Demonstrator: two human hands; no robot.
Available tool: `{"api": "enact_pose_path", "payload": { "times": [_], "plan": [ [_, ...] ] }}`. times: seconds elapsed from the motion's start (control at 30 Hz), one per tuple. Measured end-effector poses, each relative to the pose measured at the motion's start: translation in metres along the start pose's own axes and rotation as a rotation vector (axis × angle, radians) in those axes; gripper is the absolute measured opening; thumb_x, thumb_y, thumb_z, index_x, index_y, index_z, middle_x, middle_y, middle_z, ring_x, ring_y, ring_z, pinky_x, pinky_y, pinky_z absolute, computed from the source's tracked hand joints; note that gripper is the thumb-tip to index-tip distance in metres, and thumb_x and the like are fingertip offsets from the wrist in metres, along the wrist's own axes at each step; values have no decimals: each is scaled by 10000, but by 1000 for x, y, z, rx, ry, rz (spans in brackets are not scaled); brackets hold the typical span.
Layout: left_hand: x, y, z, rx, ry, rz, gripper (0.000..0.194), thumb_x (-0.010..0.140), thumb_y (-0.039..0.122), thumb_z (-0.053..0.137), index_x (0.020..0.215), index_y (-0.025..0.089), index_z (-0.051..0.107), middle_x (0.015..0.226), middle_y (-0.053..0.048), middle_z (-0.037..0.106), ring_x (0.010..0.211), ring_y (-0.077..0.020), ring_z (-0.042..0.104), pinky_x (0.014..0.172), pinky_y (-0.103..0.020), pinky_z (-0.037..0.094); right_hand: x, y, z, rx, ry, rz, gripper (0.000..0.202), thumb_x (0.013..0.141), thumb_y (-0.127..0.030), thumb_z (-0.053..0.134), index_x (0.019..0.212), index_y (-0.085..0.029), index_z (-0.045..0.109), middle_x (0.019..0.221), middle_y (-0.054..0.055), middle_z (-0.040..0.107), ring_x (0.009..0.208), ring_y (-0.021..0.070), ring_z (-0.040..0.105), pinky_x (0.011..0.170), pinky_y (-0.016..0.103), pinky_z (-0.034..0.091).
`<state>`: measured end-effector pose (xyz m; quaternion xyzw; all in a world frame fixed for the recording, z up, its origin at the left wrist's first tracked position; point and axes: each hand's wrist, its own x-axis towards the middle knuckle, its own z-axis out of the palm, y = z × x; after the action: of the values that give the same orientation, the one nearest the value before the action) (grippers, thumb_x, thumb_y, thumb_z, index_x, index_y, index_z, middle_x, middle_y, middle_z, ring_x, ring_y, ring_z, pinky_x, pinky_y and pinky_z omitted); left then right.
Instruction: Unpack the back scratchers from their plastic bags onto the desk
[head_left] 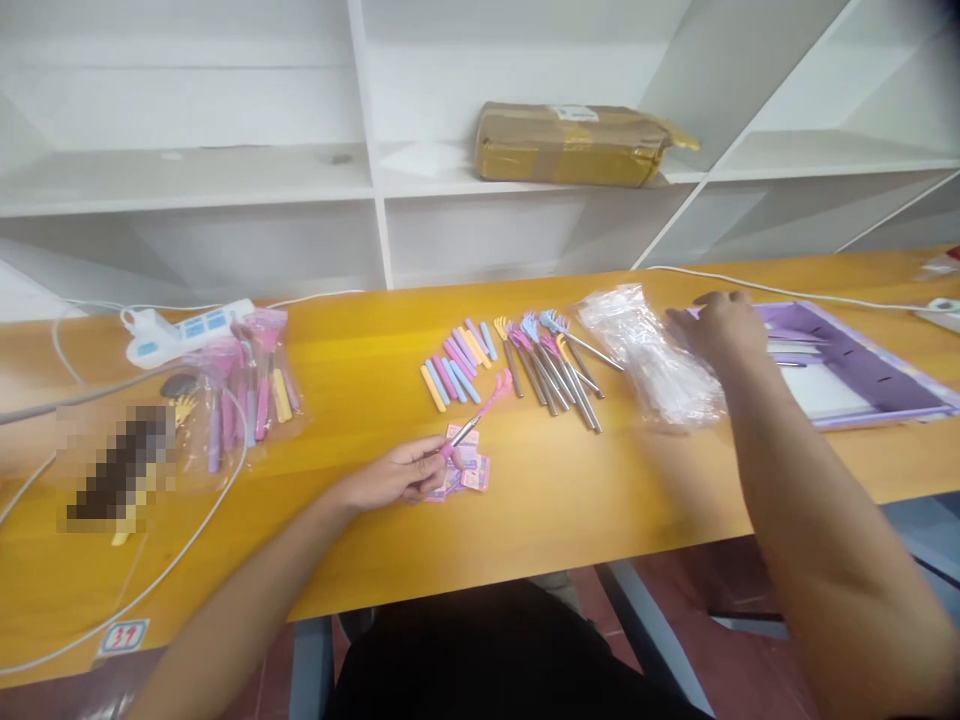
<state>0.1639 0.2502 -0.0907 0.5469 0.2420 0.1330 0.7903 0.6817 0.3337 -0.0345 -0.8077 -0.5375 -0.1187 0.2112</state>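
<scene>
At the left end of the tabletop (360, 560), one numbered label (124, 636) by the near edge, and one white power strip (195, 330) along the far edge, with bagged pink, purple, blue and yellow pieces (262, 385) just in front of it, too bunched to count. Toward the middle of the near edge, left hand (401, 470) with fingers curled closed around the handle of one pink back scratcher (466, 430), metal shaft and clawed head pointing up and right. Beneath that hand, several small overlapping cards (475, 472). Beyond, midway to the far edge, about a dozen coloured sleeves (460, 365) in two slanting rows. To their right, a loose fan of metal-shafted back scratchers (551, 375), at least six heads in yellow, pink and blue. Next, a heap of clear plastic bags (637, 350), uncountable. At the right, right hand (724, 330) over the left side of one purple box (892, 385), fingers bent and partly hidden; cannot tell whether gripping anything.
</scene>
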Motion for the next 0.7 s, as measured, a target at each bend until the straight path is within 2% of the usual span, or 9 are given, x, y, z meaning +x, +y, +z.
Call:
{"api": "enact_pose_path", "payload": {
  "times": [0.03, 0.1, 0.17, 0.23, 0.33, 0.4, 0.5, 0.6, 0.7],
  "plan": [
    [0, 0, 1, 14, 16, 5, 410, 1044, 598, 540, 1151, 203, 523, 719, 79, 365, 541, -83, 250, 513, -220, 210, -18, -15, -4, 87, -49, -50, 426, 1046, -414, 541, 762, -123, 668, 840, 160, 663, 599, 125, 354, 658, 355, 300],
    [-1, 4, 6, 113, 62, 26, 408, 1058, 605, 502, 1113, 202, 535, 731, 69, 374, 577, -97, 304, 545, -222, 265, -64, -54, -13, 365, -425, -236, 451, 1085, -418, 430, 862, -124, 689, 872, 145, 670, 673, 150, 458, 682, 320, 354],
    [-3, 10, 14, 328, 131, 60, 399, 1083, 583, 451, 1054, 201, 559, 777, 39, 464, 653, -118, 422, 622, -235, 359, -121, -98, -21, 502, -703, -426, 377, 977, -533, 635, 887, -174, 709, 820, 62, 681, 685, 148, 531, 665, 267, 413],
    [-6, 14, 24, 610, 193, 82, 385, 1107, 542, 407, 1024, 206, 576, 874, 1, 587, 772, -151, 545, 733, -266, 429, -179, -139, -26, 767, -926, -584, 410, 972, -572, 650, 913, -169, 696, 795, 47, 668, 678, 156, 547, 637, 261, 431],
    [-8, 12, 38, 992, 233, 96, 350, 1131, 472, 357, 1064, 217, 587, 988, -43, 692, 876, -203, 652, 791, -305, 469, -245, -182, -27, 1045, -938, -476, 480, 1061, -590, 486, 933, -188, 715, 811, 52, 683, 741, 186, 603, 691, 286, 496],
    [-8, 6, 43, 1189, 245, 129, 342, 1140, 423, 331, 1078, 206, 588, 982, -69, 715, 861, -223, 684, 751, -310, 484, -266, -197, -25, 1137, -897, -372, 533, 1068, -616, 443, 880, -197, 715, 806, 54, 681, 777, 203, 618, 744, 315, 527],
    [-5, -3, 46, 1420, 285, 175, 349, 1144, 370, 304, 1058, 186, 588, 926, -88, 727, 802, -231, 696, 694, -310, 499, -273, -203, -19, 1270, -889, -218, 638, 1032, -705, 438, 679, -203, 613, 633, 29, 557, 660, 180, 544, 691, 313, 519],
    [-3, -3, 49, 1540, 325, 164, 312, 1135, 318, 318, 1086, 175, 591, 934, -105, 738, 804, -242, 704, 696, -322, 517, -267, -200, -15, 1282, -884, -69, 751, 959, -832, 428, 527, -223, 348, 492, -22, 281, 501, 114, 296, 488, 274, 336],
    [-3, 5, 53, 1504, 303, 96, 256, 1120, 295, 350, 1118, 186, 581, 957, -101, 750, 810, -246, 715, 691, -316, 517, -259, -194, -20, 1240, -868, -87, 760, 949, -844, 426, 546, -219, 267, 515, -35, 224, 506, 91, 216, 465, 264, 229]
  ]
}}
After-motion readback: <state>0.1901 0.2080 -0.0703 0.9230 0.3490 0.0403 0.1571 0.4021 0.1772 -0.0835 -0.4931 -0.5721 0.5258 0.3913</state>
